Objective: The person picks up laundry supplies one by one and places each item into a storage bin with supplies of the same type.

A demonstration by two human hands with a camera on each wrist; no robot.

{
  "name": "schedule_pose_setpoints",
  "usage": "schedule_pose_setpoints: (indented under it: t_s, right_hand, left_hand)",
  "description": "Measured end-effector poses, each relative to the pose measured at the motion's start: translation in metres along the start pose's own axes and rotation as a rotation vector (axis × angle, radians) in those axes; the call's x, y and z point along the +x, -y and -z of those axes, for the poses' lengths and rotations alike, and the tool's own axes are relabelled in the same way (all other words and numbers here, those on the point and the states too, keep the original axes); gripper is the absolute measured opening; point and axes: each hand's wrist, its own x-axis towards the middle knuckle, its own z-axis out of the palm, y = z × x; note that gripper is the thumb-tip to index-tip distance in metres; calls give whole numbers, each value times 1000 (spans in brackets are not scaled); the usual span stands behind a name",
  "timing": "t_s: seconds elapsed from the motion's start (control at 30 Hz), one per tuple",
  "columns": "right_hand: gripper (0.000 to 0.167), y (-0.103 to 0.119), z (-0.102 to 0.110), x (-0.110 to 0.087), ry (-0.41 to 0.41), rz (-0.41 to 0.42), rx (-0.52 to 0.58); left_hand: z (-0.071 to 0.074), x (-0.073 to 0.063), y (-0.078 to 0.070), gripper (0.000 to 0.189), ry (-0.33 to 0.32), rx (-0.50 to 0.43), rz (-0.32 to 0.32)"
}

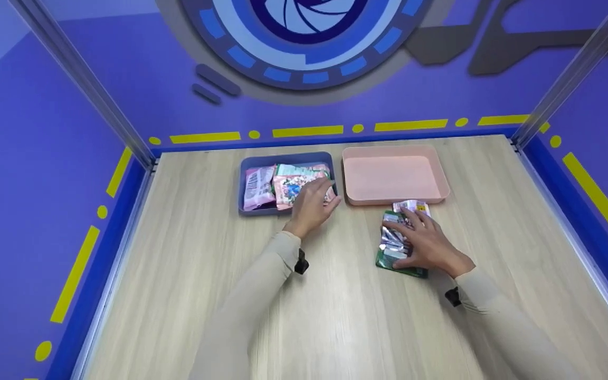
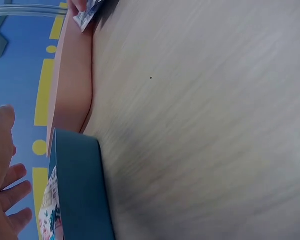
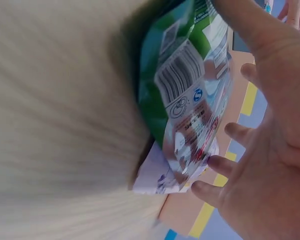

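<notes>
My left hand point(image 1: 312, 207) hovers over the right part of a blue-grey tray point(image 1: 262, 212), fingers loosely bent and holding nothing. Below its fingers lies a pink packet with a flower print point(image 1: 286, 192); the left wrist view shows the hand above the tray wall point(image 2: 80, 185). On the table to the right, my right hand point(image 1: 430, 245) spreads its fingers over a green and silver snack bag point(image 1: 388, 256). In the right wrist view, the bag's barcode side point(image 3: 180, 75) faces the camera, with the fingers along its far side. A pale purple packet point(image 1: 412, 206) sticks out beyond it.
A pink tray point(image 1: 391, 177) stands right of the blue-grey one, with the pale packet close to its front wall. Another pink-purple packet point(image 1: 258, 187) lies in the blue-grey tray's left part. Printed panels point(image 1: 309, 111) enclose the wooden table point(image 1: 335, 316) at the back and sides.
</notes>
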Motion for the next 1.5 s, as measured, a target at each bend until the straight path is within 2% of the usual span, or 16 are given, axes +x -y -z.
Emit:
schedule_pose_setpoints:
  t_s: [0.13, 0.23, 0.33, 0.47, 0.83, 1.2, 1.3, 1.5]
  right_hand:
    - [103, -3, -1, -7, -1, -25, 4]
    - [103, -5, -2, -12, 4, -52, 29]
    - [103, -6, -3, -16, -1, -72, 50]
    - [102, -8, -4, -19, -19, -68, 46]
    - [103, -13, -8, -29, -34, -127, 50]
    - [101, -11, -13, -31, -38, -175, 82]
    - [101, -11, -12, -31, -35, -185, 77]
    - [100, -9, -14, -28, -56, -154, 55]
  left_hand:
    - [-6, 4, -5, 57, 102, 57, 56]
    - [-10, 7, -8, 59, 180, 71, 93]
    - [-16, 11, -8, 54, 239, 90, 91]
    - [-23, 16, -7, 48, 279, 147, 74]
    - [-36, 27, -3, 49, 311, 227, 29]
    - [-40, 32, -4, 55, 347, 243, 47]
    - [-41, 33, -5, 55, 339, 226, 49]
    - [-41, 29, -3, 54, 306, 220, 58]
